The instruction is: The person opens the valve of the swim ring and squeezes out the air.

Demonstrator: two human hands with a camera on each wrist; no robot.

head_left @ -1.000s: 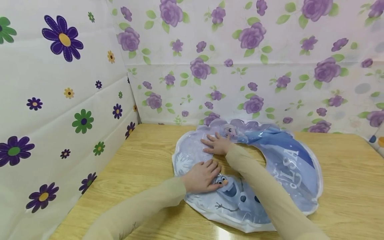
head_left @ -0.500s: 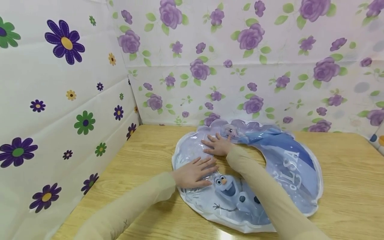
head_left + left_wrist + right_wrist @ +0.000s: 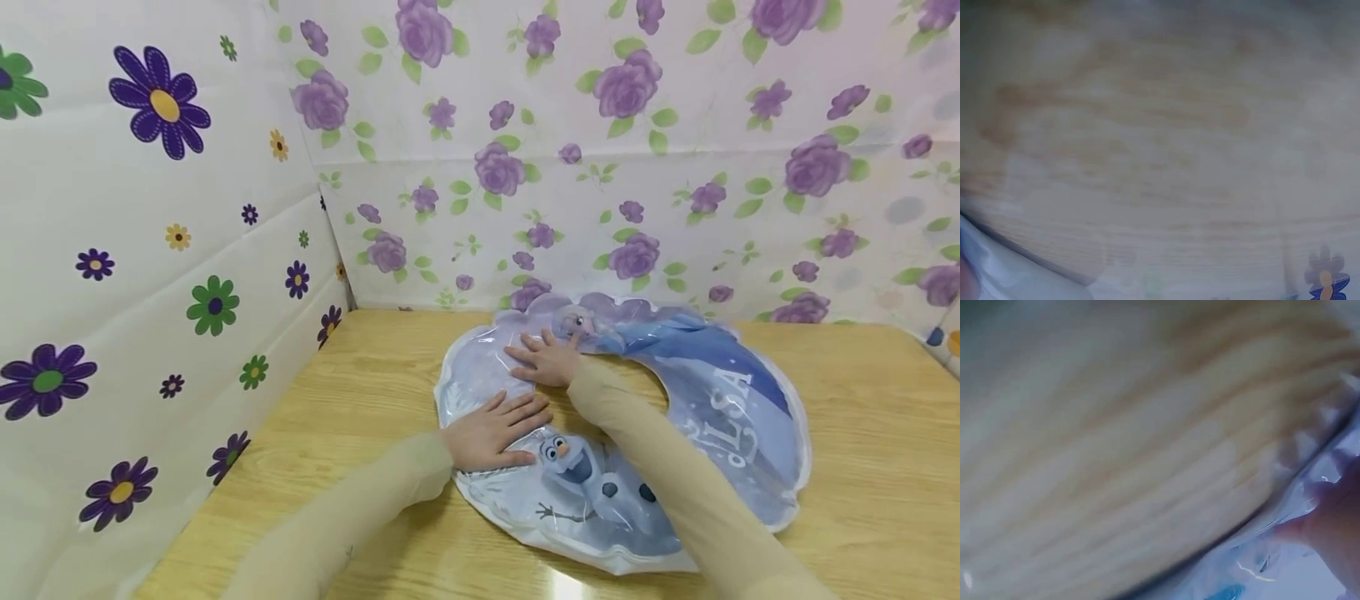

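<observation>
A partly filled inflatable swim ring (image 3: pixel 757 417) lies flat, its clear plastic printed with a snowman, a blue-gowned figure and the letters "LSA". On its left side, above the snowman print, my left hand (image 3: pixel 495 433) rests palm down with fingers spread. Farther back, my right hand (image 3: pixel 547 360) presses on the inner left part of the ring near the printed head, fingers also spread. In the right wrist view, part of the right hand (image 3: pixel 1329 531) touches the shiny plastic. The left wrist view catches only a corner of the ring (image 3: pixel 1016 269).
The ring lies on a wood-grain table (image 3: pixel 360 375). Behind it hangs a cloth with purple roses (image 3: pixel 420 208), close to the ring's far edge. A white cloth with purple and green flowers (image 3: pixel 135 275) borders the left side.
My left hand has shifted left off the snowman's face and flattened, its fingers now spread. The right hand stays in place. The ring has hardly moved.
</observation>
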